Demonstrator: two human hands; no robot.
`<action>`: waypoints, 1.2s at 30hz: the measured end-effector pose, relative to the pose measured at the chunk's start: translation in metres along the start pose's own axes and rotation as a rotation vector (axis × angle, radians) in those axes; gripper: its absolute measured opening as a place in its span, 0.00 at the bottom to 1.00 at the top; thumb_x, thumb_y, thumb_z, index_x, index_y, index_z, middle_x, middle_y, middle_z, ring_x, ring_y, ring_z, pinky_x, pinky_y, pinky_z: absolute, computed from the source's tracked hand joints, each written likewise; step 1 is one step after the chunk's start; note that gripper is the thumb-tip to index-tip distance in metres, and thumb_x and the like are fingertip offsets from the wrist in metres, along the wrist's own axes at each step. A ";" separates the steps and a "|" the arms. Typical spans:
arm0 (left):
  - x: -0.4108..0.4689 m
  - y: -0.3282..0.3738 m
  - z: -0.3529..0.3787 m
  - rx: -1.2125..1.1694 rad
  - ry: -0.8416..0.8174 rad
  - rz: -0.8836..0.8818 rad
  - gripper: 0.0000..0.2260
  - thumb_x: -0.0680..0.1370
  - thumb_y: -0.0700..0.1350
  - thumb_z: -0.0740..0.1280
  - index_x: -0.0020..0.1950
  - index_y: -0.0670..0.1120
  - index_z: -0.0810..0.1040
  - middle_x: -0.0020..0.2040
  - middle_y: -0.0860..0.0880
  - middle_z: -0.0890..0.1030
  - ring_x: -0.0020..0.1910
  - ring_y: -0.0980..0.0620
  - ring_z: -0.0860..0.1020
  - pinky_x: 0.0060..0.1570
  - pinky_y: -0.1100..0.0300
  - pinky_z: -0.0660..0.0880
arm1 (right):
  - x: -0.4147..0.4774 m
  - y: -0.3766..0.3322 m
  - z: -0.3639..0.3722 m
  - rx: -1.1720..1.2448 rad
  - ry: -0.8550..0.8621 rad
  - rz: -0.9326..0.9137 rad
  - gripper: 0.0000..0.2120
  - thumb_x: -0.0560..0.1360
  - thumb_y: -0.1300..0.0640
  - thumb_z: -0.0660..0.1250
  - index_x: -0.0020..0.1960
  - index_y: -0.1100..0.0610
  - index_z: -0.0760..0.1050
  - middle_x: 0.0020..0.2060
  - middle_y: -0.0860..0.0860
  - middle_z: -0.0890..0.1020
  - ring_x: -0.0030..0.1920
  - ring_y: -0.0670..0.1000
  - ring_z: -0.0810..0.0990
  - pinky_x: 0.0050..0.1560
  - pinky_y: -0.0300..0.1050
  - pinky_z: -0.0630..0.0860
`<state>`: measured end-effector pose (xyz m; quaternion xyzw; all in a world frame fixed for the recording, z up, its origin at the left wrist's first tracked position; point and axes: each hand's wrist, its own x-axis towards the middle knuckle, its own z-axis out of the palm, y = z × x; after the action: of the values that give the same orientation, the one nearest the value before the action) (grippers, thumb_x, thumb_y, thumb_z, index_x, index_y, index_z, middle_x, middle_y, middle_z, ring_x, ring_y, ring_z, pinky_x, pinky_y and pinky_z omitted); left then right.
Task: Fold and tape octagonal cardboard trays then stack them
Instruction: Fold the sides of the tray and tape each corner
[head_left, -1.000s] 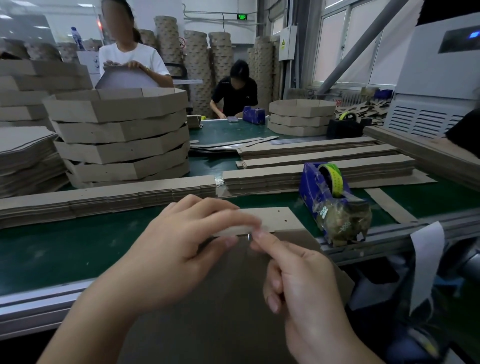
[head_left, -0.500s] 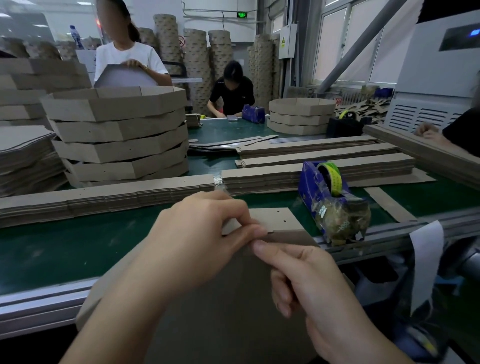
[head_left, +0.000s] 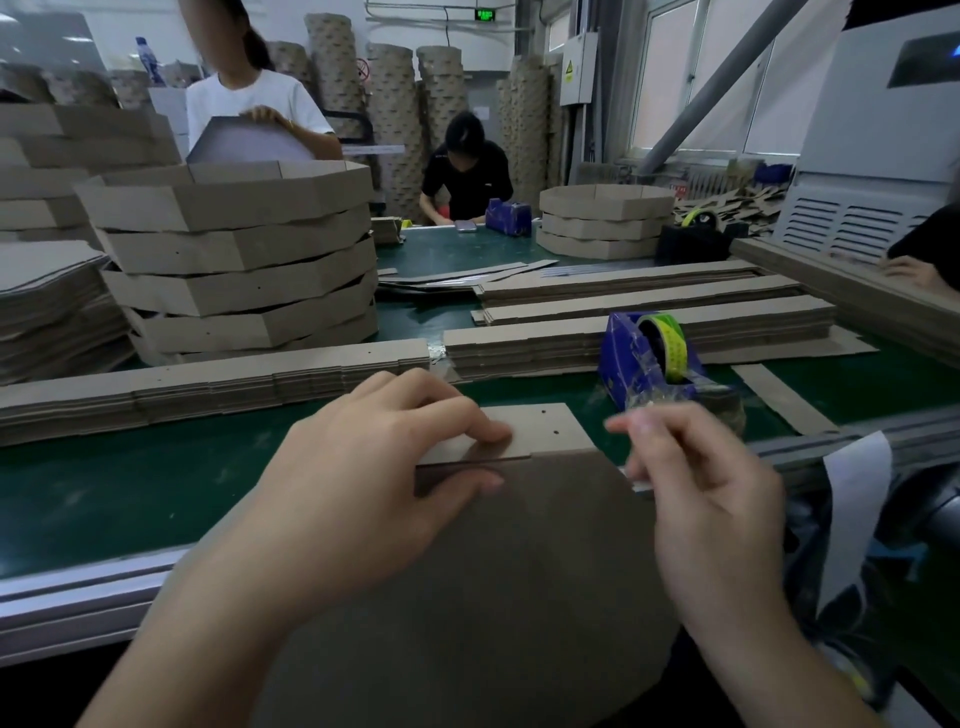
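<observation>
While our left hand (head_left: 374, 483) pinches the tray flap (head_left: 545, 431), our right hand (head_left: 717, 483), beside the tape dispenser (head_left: 634, 358), is too blurred to read.

My feed is dim and cool overall. Daylight comes through the windows (head_left: 691, 78) at upper right, which wash out pale, and a green sign (head_left: 484, 14) glows at the top. The cardboard tray (head_left: 519, 571) close to the lens sits in dull shadow, with a darker band under the fingers of the left hand (head_left: 374, 483). The right hand (head_left: 701, 478) is smeared with blur, its fingertips soft. Clear tape on the tape dispenser (head_left: 639, 358) glints. Straight lines bow towards the frame edges.
</observation>
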<state>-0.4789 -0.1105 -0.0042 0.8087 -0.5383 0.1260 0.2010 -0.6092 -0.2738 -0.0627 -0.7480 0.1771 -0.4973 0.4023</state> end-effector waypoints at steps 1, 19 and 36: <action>-0.001 0.000 -0.001 0.023 -0.033 0.014 0.18 0.70 0.64 0.62 0.59 0.68 0.74 0.56 0.65 0.73 0.58 0.61 0.70 0.45 0.61 0.69 | 0.007 0.004 0.000 -0.155 -0.044 -0.049 0.16 0.78 0.39 0.56 0.47 0.46 0.79 0.42 0.40 0.77 0.46 0.41 0.75 0.47 0.34 0.70; -0.016 0.008 -0.018 -0.143 0.177 0.108 0.15 0.73 0.65 0.60 0.58 0.67 0.75 0.54 0.63 0.76 0.53 0.58 0.78 0.41 0.51 0.78 | 0.058 -0.003 -0.026 -0.214 -0.923 0.360 0.28 0.71 0.29 0.53 0.46 0.47 0.82 0.45 0.42 0.84 0.49 0.41 0.81 0.56 0.36 0.72; -0.059 -0.036 0.015 -0.523 0.324 0.011 0.19 0.76 0.62 0.62 0.64 0.58 0.76 0.58 0.50 0.76 0.59 0.52 0.76 0.56 0.69 0.70 | 0.053 -0.020 -0.007 -0.203 -0.711 -0.034 0.15 0.71 0.33 0.64 0.49 0.41 0.79 0.45 0.36 0.81 0.48 0.39 0.79 0.46 0.34 0.74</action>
<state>-0.4686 -0.0567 -0.0492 0.6962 -0.5176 0.1116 0.4848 -0.5943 -0.2996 -0.0137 -0.9129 0.0620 -0.1931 0.3542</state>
